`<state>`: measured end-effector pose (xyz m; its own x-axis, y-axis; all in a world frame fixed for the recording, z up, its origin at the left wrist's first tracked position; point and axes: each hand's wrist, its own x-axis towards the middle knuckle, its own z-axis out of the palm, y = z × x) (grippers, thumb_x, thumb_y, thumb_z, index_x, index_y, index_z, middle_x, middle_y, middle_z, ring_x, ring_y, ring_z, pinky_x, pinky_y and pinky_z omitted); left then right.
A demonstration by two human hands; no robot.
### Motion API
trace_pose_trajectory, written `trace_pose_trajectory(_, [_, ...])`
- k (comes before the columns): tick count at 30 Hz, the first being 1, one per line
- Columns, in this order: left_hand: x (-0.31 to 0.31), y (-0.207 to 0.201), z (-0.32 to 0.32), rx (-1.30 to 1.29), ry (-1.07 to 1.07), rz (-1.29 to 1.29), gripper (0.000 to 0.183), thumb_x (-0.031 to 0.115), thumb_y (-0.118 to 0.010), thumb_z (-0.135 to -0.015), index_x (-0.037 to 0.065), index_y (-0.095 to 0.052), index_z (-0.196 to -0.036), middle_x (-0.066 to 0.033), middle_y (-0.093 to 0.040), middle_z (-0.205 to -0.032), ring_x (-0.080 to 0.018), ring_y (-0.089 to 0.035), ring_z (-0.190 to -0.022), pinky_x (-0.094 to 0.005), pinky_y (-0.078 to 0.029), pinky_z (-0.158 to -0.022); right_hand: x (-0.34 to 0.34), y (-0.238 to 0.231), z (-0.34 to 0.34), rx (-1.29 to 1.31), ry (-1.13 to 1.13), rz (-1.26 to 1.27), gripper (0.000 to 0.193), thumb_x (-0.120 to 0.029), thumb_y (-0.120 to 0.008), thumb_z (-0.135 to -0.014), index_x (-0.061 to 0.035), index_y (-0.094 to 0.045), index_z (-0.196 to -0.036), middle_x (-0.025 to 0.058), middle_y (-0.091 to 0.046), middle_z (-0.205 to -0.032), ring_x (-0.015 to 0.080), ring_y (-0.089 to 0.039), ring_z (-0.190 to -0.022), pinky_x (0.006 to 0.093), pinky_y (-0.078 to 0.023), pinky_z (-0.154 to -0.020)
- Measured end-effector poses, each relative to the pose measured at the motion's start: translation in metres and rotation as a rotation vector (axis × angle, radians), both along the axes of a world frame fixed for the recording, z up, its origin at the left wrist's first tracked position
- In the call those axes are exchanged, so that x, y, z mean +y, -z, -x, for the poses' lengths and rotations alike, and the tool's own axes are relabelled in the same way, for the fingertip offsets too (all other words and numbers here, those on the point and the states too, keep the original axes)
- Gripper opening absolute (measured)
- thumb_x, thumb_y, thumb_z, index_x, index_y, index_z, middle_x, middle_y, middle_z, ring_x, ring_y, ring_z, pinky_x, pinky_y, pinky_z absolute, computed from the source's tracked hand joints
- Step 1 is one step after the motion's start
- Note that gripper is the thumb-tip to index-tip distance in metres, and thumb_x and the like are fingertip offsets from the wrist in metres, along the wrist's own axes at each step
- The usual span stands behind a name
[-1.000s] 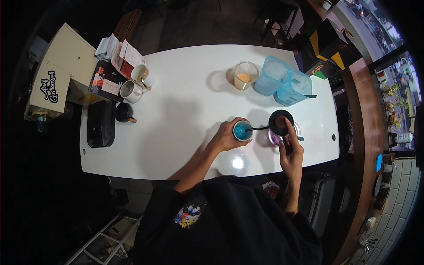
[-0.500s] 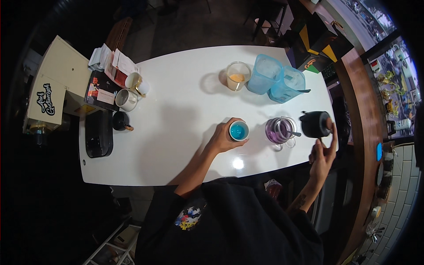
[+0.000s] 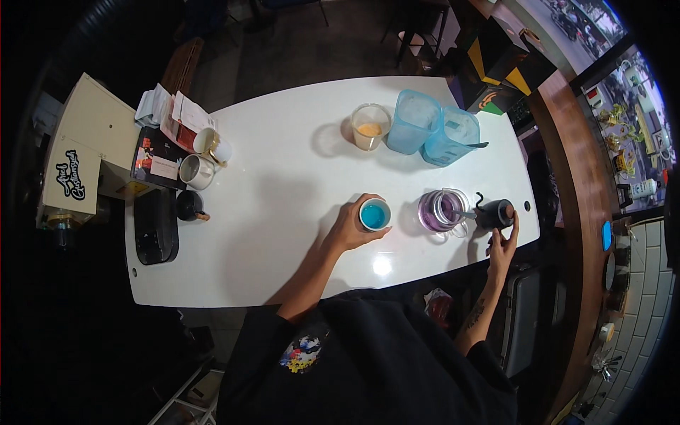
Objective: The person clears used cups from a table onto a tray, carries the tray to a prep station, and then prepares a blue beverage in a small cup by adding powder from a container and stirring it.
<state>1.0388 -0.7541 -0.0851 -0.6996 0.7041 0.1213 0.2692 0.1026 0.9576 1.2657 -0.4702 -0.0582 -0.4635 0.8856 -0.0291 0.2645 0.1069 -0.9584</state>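
Note:
My left hand (image 3: 347,225) is wrapped around a small white cup (image 3: 375,214) of bright blue liquid, low over the white table. At the right, my right hand (image 3: 502,246) grips a small black gooseneck kettle (image 3: 489,214) by its handle side, the thumb hidden. The kettle is upright at the table's right part, its thin spout toward the far side. Between the two hands stands a clear glass jug (image 3: 433,215) with purple liquid and a spoon (image 3: 464,214) leaning in it.
Two light-blue plastic containers (image 3: 411,131) and a clear cup with tan contents (image 3: 370,134) stand at the back. White mugs (image 3: 197,172), a black handled pot (image 3: 190,206), a black tray (image 3: 156,237) and a cream machine (image 3: 88,142) line the left side of the white table (image 3: 283,156).
My right hand has brought the kettle down and slightly left, from a raised position to the table beside the jug. My left hand still holds the cup in nearly the same place.

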Motion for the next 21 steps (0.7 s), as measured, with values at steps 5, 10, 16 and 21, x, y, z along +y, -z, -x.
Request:
trace_pose_trajectory(5, [0.001, 0.000, 0.001, 0.009, 0.012, -0.038, 0.048, 0.013, -0.086, -0.067, 0.006, -0.060, -0.107, -0.0083, -0.063, -0.104, -0.0205, -0.062, -0.096, -0.0344, -0.050, -0.085, -0.002, 0.015, 0.013, -0.001, -0.052, -0.094, 0.068, 0.003, -0.052, -0.092, -0.0171, -0.027, -0.152, 0.0067, -0.060, -0.099, 0.0052, -0.041, -0.058, 0.0204, -0.036, -0.052])
trace_pose_trajectory(10, [0.001, 0.003, -0.001, 0.001, 0.001, -0.047, 0.048, 0.012, -0.086, -0.068, 0.006, -0.059, -0.107, -0.0068, -0.063, -0.103, -0.0174, -0.061, -0.094, -0.0326, -0.049, -0.083, -0.005, 0.006, 0.022, -0.034, -0.044, -0.214, 0.067, 0.000, -0.055, -0.092, -0.0143, -0.028, -0.151, 0.0120, -0.059, -0.112, 0.0112, -0.043, -0.057, 0.0267, -0.042, -0.057])
trace_pose_trajectory(16, [0.002, 0.003, -0.001, 0.031, -0.001, -0.063, 0.047, 0.011, -0.085, -0.068, 0.006, -0.059, -0.107, -0.0054, -0.063, -0.101, -0.0154, -0.061, -0.092, -0.0307, -0.050, -0.081, -0.022, -0.028, 0.026, -0.571, 0.185, -0.979, 0.057, -0.015, -0.064, -0.092, -0.0049, -0.040, -0.142, 0.0179, -0.059, -0.094, 0.0305, -0.055, -0.073, 0.0429, -0.045, -0.069])
trace_pose_trajectory(21, [0.001, 0.000, -0.001, 0.047, -0.013, 0.047, 0.047, 0.012, -0.086, -0.068, 0.006, -0.059, -0.107, -0.0048, -0.063, -0.100, -0.0146, -0.061, -0.090, -0.0303, -0.050, -0.079, -0.040, -0.048, 0.039, -0.328, -0.167, -0.561, 0.020, -0.016, -0.066, -0.090, 0.0027, -0.061, -0.088, 0.0157, -0.057, -0.075, 0.0316, -0.054, -0.068, 0.0421, -0.044, -0.065])
